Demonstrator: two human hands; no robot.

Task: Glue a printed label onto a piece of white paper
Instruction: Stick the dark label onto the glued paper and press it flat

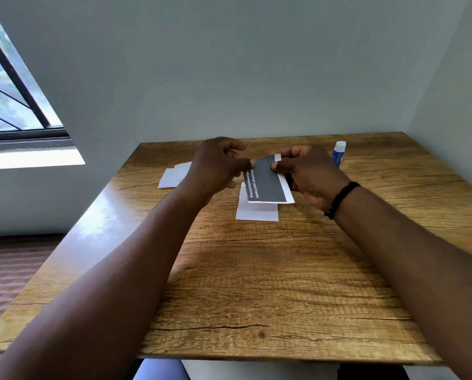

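Observation:
A dark grey printed label [266, 185] with white text and a white border is held in the air above the table. My left hand [218, 165] pinches its far left edge. My right hand [308, 174] pinches its right side with thumb on top and fingers behind. Directly under the label a piece of white paper [256, 213] lies flat on the wooden table [256, 283], partly hidden by the label. A blue glue stick [339, 154] with a white cap stands upright just beyond my right hand.
Several more white paper pieces [174, 175] lie to the left of my left hand. Walls close the table in at the back and right. A window is at the far left, and the table's left edge drops to the floor.

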